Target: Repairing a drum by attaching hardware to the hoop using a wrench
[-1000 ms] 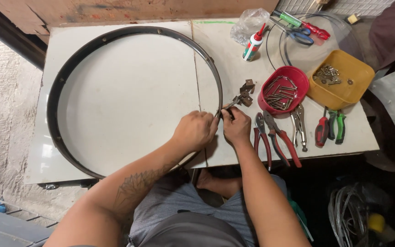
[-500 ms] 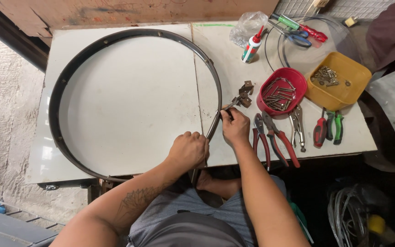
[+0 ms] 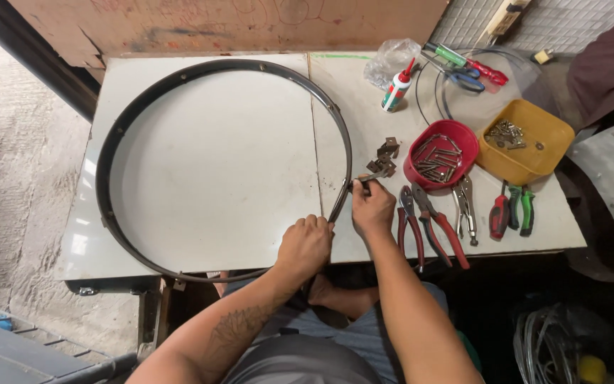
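Note:
A large black metal hoop (image 3: 179, 75) lies flat on the white table (image 3: 214, 163). My left hand (image 3: 305, 243) grips the hoop's near right rim at the table's front edge. Just to the right, my right hand (image 3: 371, 206) pinches a small metal bracket (image 3: 368, 178) against the outside of the rim. A small pile of brown metal brackets (image 3: 386, 158) lies right beside it.
A red bowl of screws (image 3: 440, 155) and a yellow tray of hardware (image 3: 524, 139) stand at the right. Red-handled pliers (image 3: 428, 227), locking pliers (image 3: 465, 206) and screwdrivers (image 3: 512, 210) lie near the front edge. A glue bottle (image 3: 397, 89) and wire loop (image 3: 456, 85) sit at the back.
My left hand has slid down along the rim toward the table's front edge. My right hand stays at the rim with the bracket.

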